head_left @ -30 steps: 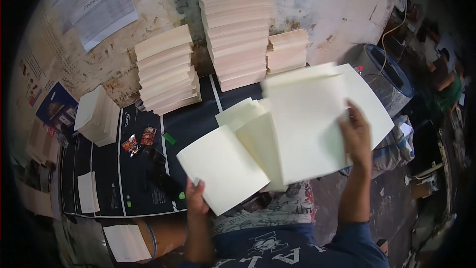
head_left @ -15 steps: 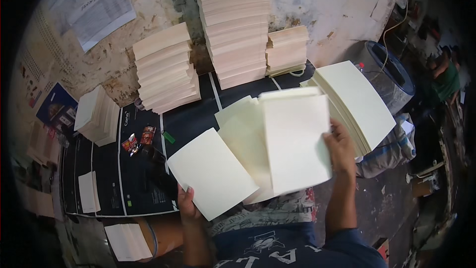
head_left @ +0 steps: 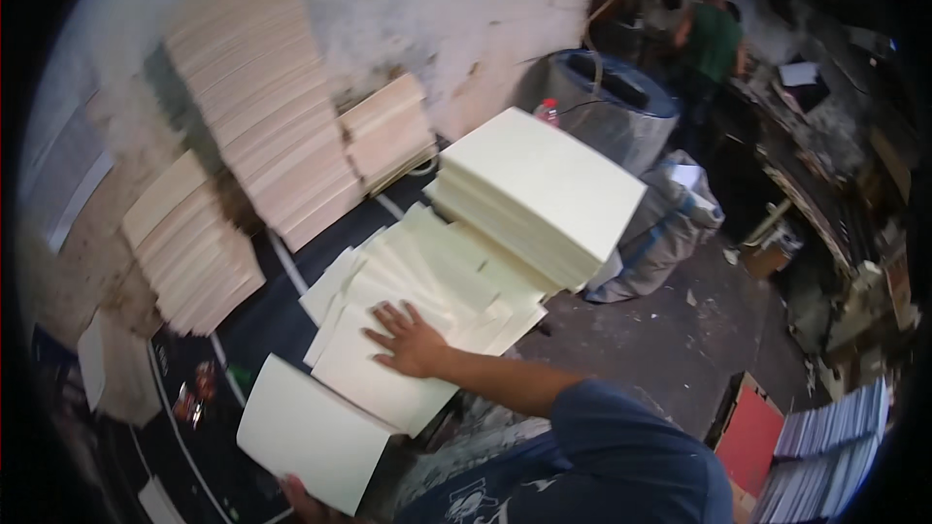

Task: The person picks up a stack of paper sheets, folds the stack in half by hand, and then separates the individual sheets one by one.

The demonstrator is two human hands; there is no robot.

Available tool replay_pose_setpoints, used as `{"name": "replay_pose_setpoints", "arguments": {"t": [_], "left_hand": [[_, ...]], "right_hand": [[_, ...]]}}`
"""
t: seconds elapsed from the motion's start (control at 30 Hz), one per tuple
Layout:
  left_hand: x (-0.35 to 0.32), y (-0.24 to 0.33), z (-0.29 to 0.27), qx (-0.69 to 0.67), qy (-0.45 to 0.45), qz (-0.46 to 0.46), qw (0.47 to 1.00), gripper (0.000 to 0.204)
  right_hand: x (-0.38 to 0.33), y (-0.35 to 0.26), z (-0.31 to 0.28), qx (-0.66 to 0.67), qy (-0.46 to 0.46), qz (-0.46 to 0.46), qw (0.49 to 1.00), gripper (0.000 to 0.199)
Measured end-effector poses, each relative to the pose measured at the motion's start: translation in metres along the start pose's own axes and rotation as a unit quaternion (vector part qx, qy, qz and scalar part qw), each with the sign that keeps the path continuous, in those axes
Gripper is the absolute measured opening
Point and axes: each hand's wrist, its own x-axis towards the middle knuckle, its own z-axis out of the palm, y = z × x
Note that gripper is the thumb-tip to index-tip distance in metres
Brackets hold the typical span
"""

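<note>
My right hand (head_left: 413, 342) lies flat with its fingers spread on a fanned pile of cream paper sheets (head_left: 359, 369). My left hand (head_left: 303, 500), low in the picture and partly cut off, grips the near edge of a cream paper sheet (head_left: 316, 432); whether it is one sheet or a thin bundle I cannot tell. That paper sits to the left of the fanned pile, close against it. Just beyond the pile rises a tall block of cream paper (head_left: 553, 184).
Tall paper stacks (head_left: 262, 97) lean near the wall on the dark tabletop (head_left: 282, 301). Shiny wrappers (head_left: 194, 393) lie at left. Beyond the table are a large drum (head_left: 621, 121), a grey sack (head_left: 660, 223) and a person in green (head_left: 714, 44). Blue-edged stacks (head_left: 825, 456) stand at lower right.
The view has swung to the right. My right hand has let go of the raised paper bundle and now rests spread on the fanned sheets. My left hand still grips its paper.
</note>
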Motion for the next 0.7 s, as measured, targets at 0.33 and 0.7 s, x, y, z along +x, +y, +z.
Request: {"name": "replay_pose_setpoints", "arguments": {"t": [0.33, 0.7], "left_hand": [[0.031, -0.003, 0.034, 0.027, -0.107, 0.000, 0.994, 0.068], [0.019, -0.007, 0.020, 0.032, -0.049, 0.005, 0.998, 0.076]], "right_hand": [[0.027, 0.018, -0.052, 0.118, 0.061, 0.052, 0.990, 0.057], [-0.009, -0.041, -0.132, 0.357, -0.165, 0.058, 0.918, 0.061]]}}
